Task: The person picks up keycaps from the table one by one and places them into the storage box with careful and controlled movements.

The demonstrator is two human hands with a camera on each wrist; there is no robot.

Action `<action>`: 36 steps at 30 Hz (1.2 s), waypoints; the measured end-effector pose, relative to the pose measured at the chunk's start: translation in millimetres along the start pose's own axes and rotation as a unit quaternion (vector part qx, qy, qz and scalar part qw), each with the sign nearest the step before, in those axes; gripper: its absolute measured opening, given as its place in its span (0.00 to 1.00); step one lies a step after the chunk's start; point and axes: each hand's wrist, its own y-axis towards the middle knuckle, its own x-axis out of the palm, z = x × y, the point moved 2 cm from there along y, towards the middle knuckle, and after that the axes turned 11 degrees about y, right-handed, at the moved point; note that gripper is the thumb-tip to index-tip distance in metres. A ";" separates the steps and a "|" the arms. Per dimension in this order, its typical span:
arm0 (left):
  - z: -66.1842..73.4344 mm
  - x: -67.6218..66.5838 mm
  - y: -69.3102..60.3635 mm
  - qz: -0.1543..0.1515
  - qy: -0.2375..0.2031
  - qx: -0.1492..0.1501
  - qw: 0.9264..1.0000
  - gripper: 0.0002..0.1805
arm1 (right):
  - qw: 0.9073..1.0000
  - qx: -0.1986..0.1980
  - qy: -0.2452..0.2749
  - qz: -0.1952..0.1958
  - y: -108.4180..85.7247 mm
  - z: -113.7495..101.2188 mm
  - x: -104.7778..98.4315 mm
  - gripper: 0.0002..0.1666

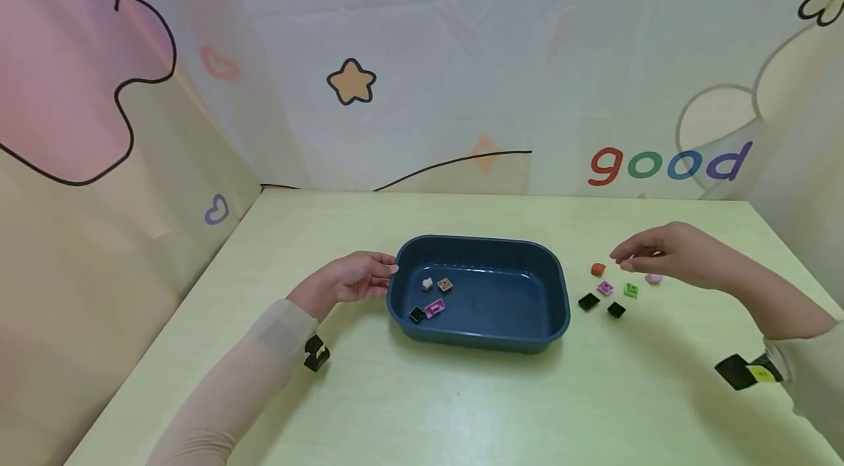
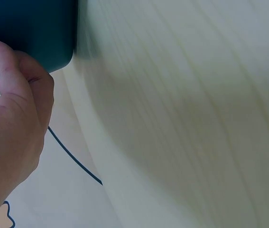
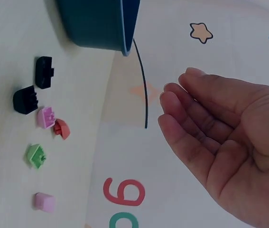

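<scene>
A dark blue plastic basin (image 1: 488,340) stands mid-table. My left hand (image 1: 352,277) grips its left rim, thumb at the edge and fingers against the outer wall. Inside, toward the left, lie a white keycap (image 1: 427,283), a tan keycap (image 1: 445,284), a black keycap (image 1: 417,314) and a longer pink keycap (image 1: 434,308). Right of the basin, my right hand (image 3: 219,137) hovers with loosely bent fingers and holds nothing. Below it are an orange-red keycap (image 1: 598,269), a pink one (image 3: 46,117), a green one (image 3: 37,156), a pale pink one (image 3: 44,202) and two black keycaps (image 3: 26,99).
The pale wood-grain table (image 1: 455,407) ends at the back against a printed cloth (image 1: 448,85) with a star and the word "good". Another cloth side hangs along the left table edge. Both wrists carry small black straps (image 1: 316,353).
</scene>
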 end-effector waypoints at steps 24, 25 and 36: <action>-3.8 -1.8 2.6 0.009 -0.003 -0.002 1.000 0.23 | 0.996 0.067 -0.014 0.057 -21.6 69.2 -22.7 0.16; -3.8 -1.6 2.6 0.006 -0.003 0.001 1.000 0.23 | 0.996 0.067 -0.012 0.057 -21.0 71.4 -22.2 0.17; -2.8 -0.7 1.8 -0.012 -0.010 0.016 1.000 0.22 | 0.997 0.064 -0.006 0.052 -11.5 92.4 -14.7 0.16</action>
